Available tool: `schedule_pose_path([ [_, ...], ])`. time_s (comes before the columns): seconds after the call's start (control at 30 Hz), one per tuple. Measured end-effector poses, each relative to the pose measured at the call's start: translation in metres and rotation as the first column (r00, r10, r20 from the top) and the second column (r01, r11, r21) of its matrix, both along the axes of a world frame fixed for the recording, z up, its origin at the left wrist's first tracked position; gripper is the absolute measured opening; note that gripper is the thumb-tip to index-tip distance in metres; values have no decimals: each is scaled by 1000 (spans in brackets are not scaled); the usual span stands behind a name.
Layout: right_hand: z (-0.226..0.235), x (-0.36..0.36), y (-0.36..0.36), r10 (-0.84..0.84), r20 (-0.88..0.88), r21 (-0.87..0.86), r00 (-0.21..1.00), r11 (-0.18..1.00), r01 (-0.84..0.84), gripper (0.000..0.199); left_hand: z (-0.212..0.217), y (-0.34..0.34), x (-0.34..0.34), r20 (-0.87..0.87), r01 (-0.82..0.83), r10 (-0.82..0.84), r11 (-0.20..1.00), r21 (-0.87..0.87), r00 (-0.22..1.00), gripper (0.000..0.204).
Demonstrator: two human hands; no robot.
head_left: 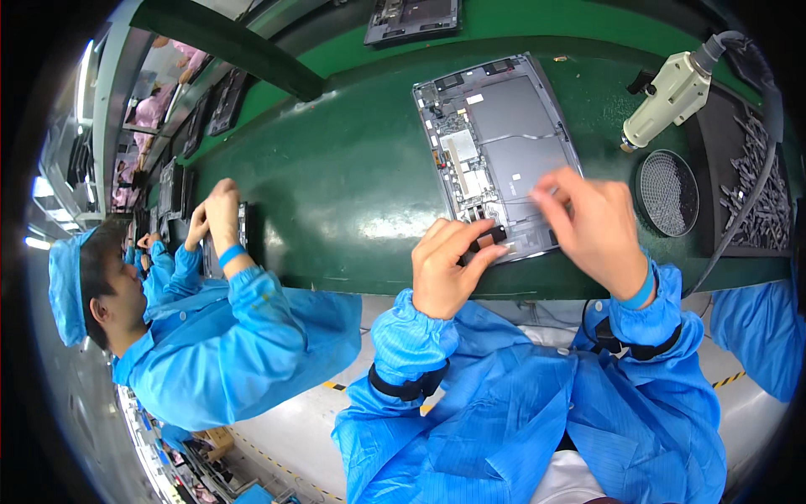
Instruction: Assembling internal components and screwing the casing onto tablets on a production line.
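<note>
An opened grey laptop or tablet chassis [512, 109] lies on the green bench in front of me, its circuit board on the left and a flat grey battery on the right. My left hand [443, 267] is at its near left corner, thumb and forefinger closed around a small black part with a copper-coloured patch [487, 240]. Whether that part is attached to the chassis, I cannot tell. Over the chassis's near right side hovers my right hand [596, 231], fingertips drawn into a pinch and slightly blurred. Anything between those fingertips is too small to make out.
Right of the chassis are a round dish of tiny pieces [667, 193], a pale tool head on a cable [667, 101] and a dark tray of small grey parts [756, 181]. A co-worker in blue [227, 336] works at left. Another chassis [413, 18] lies beyond.
</note>
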State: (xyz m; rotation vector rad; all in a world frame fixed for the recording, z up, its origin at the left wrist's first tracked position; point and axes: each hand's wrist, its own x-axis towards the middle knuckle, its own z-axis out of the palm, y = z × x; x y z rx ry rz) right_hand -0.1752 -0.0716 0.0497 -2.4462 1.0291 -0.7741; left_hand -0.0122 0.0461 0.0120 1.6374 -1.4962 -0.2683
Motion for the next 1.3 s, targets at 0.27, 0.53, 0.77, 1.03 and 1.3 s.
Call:
schedule_pose_path([
  [0.27, -15, 11, 16, 283, 236, 316, 930, 883, -348, 19, -15, -5, 2, 124, 147, -131, 982, -123, 984, 38],
  [0.53, -22, -4, 1, 334, 178, 379, 926, 845, -377, 10, -13, -2, 10, 92, 224, -215, 969, -106, 972, 58],
  [0.77, -19, -3, -2, 418, 114, 424, 901, 800, -425, 10, -16, -2, 9, 125, 223, -210, 970, -101, 970, 55],
  [1.03, -21, -5, -4, 498, 100, 244, 861, 827, -506, 9, -16, 1, 6, 265, 237, -210, 969, -72, 941, 45],
  [1.3, -19, -43, -12, -136, 544, 143, 828, 987, 68, 22, -15, 2, 0, 371, 164, -116, 981, -100, 921, 33],
])
